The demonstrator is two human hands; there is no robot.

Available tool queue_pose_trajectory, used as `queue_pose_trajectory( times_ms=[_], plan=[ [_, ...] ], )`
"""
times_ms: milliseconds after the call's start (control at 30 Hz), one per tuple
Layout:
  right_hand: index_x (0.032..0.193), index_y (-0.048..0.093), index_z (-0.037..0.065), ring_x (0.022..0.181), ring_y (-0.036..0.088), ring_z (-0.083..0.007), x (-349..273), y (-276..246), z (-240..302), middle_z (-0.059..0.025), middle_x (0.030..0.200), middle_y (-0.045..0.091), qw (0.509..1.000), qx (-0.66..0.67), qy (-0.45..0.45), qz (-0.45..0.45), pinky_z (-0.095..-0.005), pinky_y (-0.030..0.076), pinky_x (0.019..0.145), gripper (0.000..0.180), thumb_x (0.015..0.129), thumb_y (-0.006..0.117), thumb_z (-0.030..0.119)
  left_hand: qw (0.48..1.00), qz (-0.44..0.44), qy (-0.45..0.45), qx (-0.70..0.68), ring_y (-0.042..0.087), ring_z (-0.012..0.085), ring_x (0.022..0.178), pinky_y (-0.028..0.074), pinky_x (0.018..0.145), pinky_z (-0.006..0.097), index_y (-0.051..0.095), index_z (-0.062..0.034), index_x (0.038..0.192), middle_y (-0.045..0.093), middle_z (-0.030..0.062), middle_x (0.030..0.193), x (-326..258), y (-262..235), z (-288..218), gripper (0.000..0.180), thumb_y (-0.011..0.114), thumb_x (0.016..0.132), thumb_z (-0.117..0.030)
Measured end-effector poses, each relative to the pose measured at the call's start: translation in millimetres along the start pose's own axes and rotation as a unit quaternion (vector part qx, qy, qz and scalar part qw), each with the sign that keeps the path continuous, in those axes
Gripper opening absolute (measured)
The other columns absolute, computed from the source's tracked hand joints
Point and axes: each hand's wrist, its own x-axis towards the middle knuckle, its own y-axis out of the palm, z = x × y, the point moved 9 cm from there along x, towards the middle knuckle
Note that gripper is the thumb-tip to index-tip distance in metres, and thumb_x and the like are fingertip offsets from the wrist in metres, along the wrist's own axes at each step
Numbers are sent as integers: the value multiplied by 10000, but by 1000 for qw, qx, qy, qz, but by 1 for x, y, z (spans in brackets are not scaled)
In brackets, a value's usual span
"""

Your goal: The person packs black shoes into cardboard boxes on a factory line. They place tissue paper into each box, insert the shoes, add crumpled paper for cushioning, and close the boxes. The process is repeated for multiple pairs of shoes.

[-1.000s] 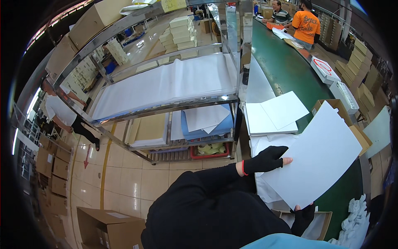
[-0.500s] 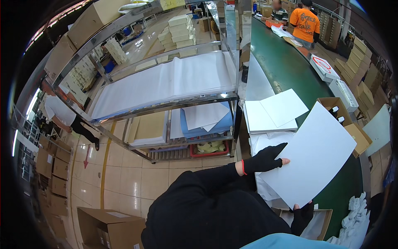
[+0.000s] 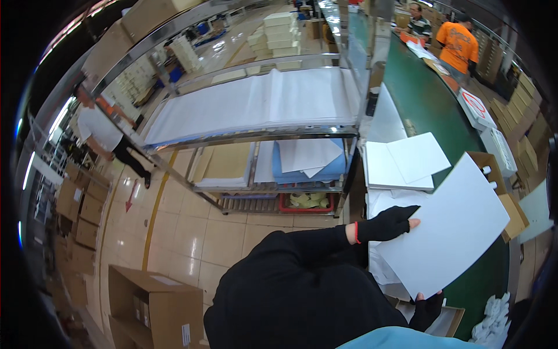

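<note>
Both my hands wear black fingerless gloves and hold one large white sheet of paper or card [image 3: 456, 224], tilted above the green work surface. My left hand [image 3: 388, 224] pinches its left edge, thumb on top and fingers partly underneath. At the near corner my right hand [image 3: 427, 309] grips the sheet, its thumb tip showing on the edge. Just beyond lies a stack of white sheets [image 3: 378, 168], the top ones askew. Crumpled white paper [image 3: 381, 203] shows under the left side of the held sheet. An open carton [image 3: 456, 323] sits partly hidden by my right hand.
A metal rack [image 3: 250, 136] with paper stacks on its shelves stands ahead. Brown cartons [image 3: 174, 314] are on the floor at lower left. Right of the sheet stands an open box [image 3: 514, 218] with bottles. Co-workers [image 3: 458, 46] stand along the green conveyor [image 3: 407, 99]; another person [image 3: 104, 134] is at left.
The view has swung left, so the scene sits further right in the picture. Both hands keep their hold on the white sheet, with little change in its tilt.
</note>
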Motion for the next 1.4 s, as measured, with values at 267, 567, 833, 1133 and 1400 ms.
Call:
queue_pose_trajectory(
  times_ms=[267,567,833,1133,1400],
  plan=[
    [1389,386,-28,1210,501,-243,-2,-2,-5,-163,1322,515,999,-30,16,-20,-377,408,1000,579,850,597,-18,994,-14,-67,85,673,270,869,498,795,348,516,31,1286,670,223,976,-2,-17,-12,482,577,927,-285],
    [1393,375,-33,1204,495,-257,-9,8,26,-177,1329,504,997,-42,53,-47,-382,403,1001,563,877,584,45,995,43,-13,-94,583,171,1025,466,883,305,447,8,1363,596,145,1223,9,-16,-18,522,548,956,-302],
    [1397,366,-38,1200,490,-270,-6,7,28,-189,1336,494,993,-49,81,-69,-387,398,1003,555,900,572,101,998,55,-40,12,641,258,915,471,853,349,448,24,1353,628,206,1150,4,-11,-6,539,549,937,-304],
    [1401,356,-43,1195,485,-284,4,15,27,-203,1343,483,991,-43,103,-77,-392,393,1005,556,926,558,164,1000,0,-30,1,644,218,762,492,715,331,528,3,1240,664,154,911,6,-21,-16,439,473,979,-345],
    [1405,346,-48,1190,480,-297,7,21,20,-216,1350,473,984,-37,140,-102,-396,388,1006,565,949,546,221,1000,-6,-25,-6,630,185,720,501,689,305,567,42,1188,672,153,934,7,-23,-15,439,483,985,-339]
  ],
)
